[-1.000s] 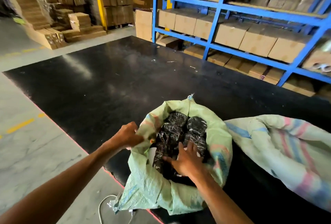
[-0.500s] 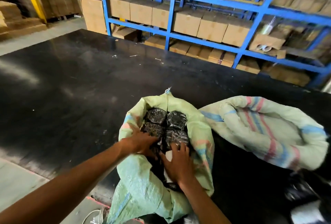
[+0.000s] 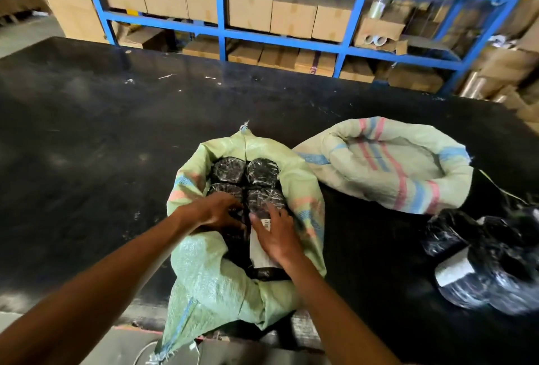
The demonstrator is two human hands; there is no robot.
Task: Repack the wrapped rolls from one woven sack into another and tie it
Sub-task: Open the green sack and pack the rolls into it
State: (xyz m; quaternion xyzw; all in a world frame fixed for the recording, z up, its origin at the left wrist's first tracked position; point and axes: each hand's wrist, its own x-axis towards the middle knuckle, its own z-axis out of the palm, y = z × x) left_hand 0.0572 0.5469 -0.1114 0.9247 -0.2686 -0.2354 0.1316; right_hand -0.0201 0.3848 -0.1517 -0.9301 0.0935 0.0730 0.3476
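Both hands, left hand [image 3: 217, 213] and right hand [image 3: 277, 236], lie flat-fingered on wrapped rolls [image 3: 245, 175] inside the green sack [image 3: 210, 283]; grip seems absent. That sack overhangs the table edge, so pressing could tip it off.

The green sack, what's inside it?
The green sack holds black wrapped rolls; four ends show at its open mouth. The left hand and right hand rest on more, one bearing a white label. Anything deeper is hidden by the sack and hands.
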